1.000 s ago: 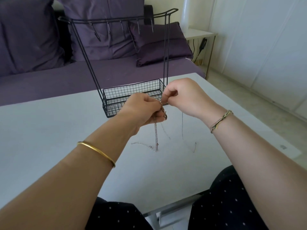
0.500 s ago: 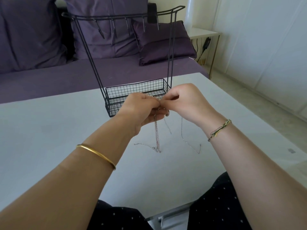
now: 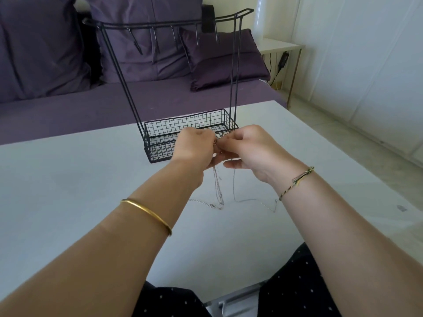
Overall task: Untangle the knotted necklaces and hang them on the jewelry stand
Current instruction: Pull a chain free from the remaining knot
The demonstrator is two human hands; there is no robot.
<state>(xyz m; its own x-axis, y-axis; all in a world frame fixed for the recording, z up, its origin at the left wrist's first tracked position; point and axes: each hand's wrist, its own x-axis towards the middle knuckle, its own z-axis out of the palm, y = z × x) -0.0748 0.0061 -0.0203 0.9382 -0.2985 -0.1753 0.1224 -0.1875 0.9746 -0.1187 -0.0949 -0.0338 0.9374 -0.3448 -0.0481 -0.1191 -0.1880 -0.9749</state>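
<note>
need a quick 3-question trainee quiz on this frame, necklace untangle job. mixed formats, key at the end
1. True or false: the left hand and the right hand both pinch the necklaces, on the near side of the jewelry stand.
2. The chains' loose ends: A lie on the table; B hang clear of it; C are draped over the stand.
3. How many necklaces hang on the hooks?

Key: 1 true; 2 A; 3 zero.
</note>
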